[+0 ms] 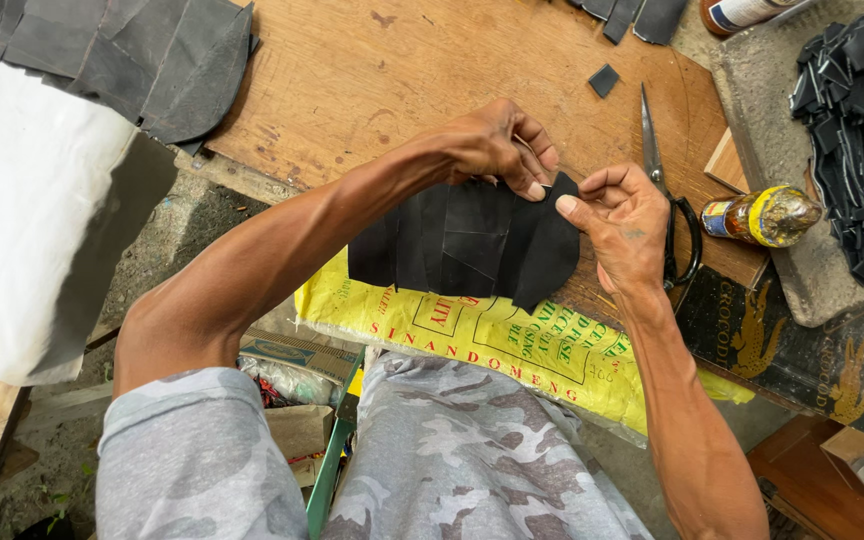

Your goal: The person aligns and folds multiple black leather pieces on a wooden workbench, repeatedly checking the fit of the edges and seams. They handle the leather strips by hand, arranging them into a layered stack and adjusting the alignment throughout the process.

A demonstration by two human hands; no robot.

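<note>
Two hands meet over the wooden bench (352,80), where we hold a fanned stack of black leather pieces (467,245) at its near edge, long axis running left to right, curved tips pointing right. Our left hand (497,145) pinches the top edge and our right hand (627,225) pinches the rightmost piece; we judge sorting underway, the next move needing a clean peel. Scissors (664,200) and a small bottle (764,216) lie right.

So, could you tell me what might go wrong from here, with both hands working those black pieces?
The fanned black pieces are pinched only at their top edge by the left hand and right hand, so the overlaps could slip apart. The scissors lie right beside the right hand, where a sideways move might catch the blades. The bottle on its side might roll.
</note>
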